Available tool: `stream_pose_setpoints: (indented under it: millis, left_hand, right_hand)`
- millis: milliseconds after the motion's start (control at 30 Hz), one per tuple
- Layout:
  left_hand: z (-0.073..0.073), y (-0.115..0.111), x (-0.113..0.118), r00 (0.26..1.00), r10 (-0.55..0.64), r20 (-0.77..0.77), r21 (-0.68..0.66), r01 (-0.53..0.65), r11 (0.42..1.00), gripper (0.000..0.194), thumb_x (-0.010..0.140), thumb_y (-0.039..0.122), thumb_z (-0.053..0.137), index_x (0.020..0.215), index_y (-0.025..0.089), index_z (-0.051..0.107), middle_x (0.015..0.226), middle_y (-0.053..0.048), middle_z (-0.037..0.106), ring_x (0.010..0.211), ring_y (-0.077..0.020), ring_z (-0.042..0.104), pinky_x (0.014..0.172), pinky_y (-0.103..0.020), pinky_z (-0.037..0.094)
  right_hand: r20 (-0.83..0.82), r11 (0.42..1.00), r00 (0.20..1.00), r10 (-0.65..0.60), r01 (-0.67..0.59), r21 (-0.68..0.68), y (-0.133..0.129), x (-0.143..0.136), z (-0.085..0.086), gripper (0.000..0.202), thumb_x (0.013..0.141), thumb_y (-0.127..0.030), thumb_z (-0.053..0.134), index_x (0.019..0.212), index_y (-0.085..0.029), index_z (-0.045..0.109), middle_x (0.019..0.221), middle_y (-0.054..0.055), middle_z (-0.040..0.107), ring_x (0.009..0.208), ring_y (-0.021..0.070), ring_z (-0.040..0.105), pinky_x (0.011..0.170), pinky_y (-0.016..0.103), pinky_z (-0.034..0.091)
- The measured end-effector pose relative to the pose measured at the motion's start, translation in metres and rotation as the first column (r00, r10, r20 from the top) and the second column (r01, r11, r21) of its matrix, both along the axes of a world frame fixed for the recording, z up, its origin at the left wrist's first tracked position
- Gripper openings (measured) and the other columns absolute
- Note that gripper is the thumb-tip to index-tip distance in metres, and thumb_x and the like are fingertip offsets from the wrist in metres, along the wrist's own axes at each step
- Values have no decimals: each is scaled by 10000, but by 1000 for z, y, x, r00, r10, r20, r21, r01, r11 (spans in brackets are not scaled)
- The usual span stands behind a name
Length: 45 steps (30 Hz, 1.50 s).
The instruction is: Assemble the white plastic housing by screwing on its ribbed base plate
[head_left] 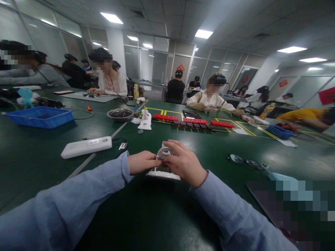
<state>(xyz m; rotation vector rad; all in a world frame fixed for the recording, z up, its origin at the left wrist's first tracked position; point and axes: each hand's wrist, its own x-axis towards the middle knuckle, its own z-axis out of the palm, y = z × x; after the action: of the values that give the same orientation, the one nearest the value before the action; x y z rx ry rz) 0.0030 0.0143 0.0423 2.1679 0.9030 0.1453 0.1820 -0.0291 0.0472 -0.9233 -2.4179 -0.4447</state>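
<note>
One white object (162, 174) is held between both grips (141, 162) (187, 164).

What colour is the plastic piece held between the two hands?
The plastic piece is mostly white, as the head view shows.

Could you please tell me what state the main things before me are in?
White plastic device: held between left hand and right hand
Long white plastic case: lying flat
Blue plastic tray at left: upright, open
Round metal bowl: upright
Black-framed glasses: lying on green tabletop
Rectangular ceiling light: lit
</note>
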Motion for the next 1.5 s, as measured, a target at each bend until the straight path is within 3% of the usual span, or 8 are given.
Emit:
stream_pose_setpoints:
  millis: [433, 667, 767, 867, 967, 1067, 1233, 1500]
  left_hand:
    - [-1, -5, 2, 998, 59, -28, 137, -54, 989, 371, 805, 373, 308, 874, 176, 614, 881, -16, 625, 770, -157, 553, 710, -245, 384]
    - [4, -8, 3, 993, 66, -96, 157, -51, 986, 369, 798, 373, 303, 789, 153, 599, 758, -23, 607, 691, -153, 547, 627, -234, 391]
    - [4, -8, 2, 992, 58, -109, 138, -43, 989, 384, 800, 403, 301, 811, 161, 599, 777, -26, 609, 689, -148, 550, 633, -236, 393]
    - [3, -9, 1, 992, 68, -111, 128, -53, 990, 397, 800, 426, 296, 863, 179, 601, 811, -23, 616, 692, -142, 553, 643, -239, 399]
    - [4, -12, 1, 989, 80, -128, 151, -61, 987, 400, 798, 429, 297, 849, 177, 603, 805, -27, 619, 680, -140, 556, 644, -245, 403]
    - [7, -15, 3, 985, 93, -144, 176, -67, 982, 406, 797, 433, 291, 839, 175, 601, 791, -30, 618, 670, -138, 558, 625, -242, 407]
    - [10, -20, 5, 980, 101, -174, 236, -58, 970, 404, 793, 429, 286, 795, 175, 601, 751, -31, 616, 642, -143, 554, 583, -239, 402]
    - [10, -24, 7, 972, 98, -214, 306, -29, 952, 325, 781, 356, 309, 765, 184, 584, 738, -28, 614, 637, -139, 554, 573, -235, 391]
  right_hand:
    - [121, 994, 988, -98, 92, 57, -3, -4, -1, 163, 806, -209, 437, 786, -149, 587, 1139, 105, 485, 1112, 241, 366, 919, 402, 355]
    - [-219, 992, 975, 27, -53, -111, -6, -1, 7, 54, 731, -119, 502, 751, -153, 539, 1024, 102, 491, 1011, 220, 430, 949, 470, 281]
    - [-659, 926, 752, 7, -254, -280, -5, 9, 19, 36, 749, -142, 485, 751, -174, 501, 984, 78, 533, 959, 181, 495, 839, 402, 415]
    - [-933, 781, 263, -246, -516, -351, 4, 17, 22, 61, 719, -190, 543, 720, -183, 483, 771, 12, 591, 741, 138, 581, 678, 327, 502]
    - [-845, 689, -94, -526, -630, -358, 17, 20, 14, 128, 679, -99, 543, 763, -180, 491, 624, -26, 574, 608, 106, 584, 595, 261, 518]
    - [-619, 539, -224, -752, -751, -383, 26, 20, 3, 168, 730, -34, 392, 761, -172, 482, 552, -36, 530, 529, 60, 551, 560, 185, 504]
    - [-468, 291, -97, -879, -885, -363, 26, 18, -4, 275, 796, -115, 232, 583, -162, 399, 412, -51, 347, 311, 37, 322, 276, 114, 271]
    - [-612, 241, 291, -736, -731, -638, 20, 4, -12, 392, 686, -560, 479, 766, -177, 501, 377, -125, 206, 310, 16, 110, 286, 126, 82]
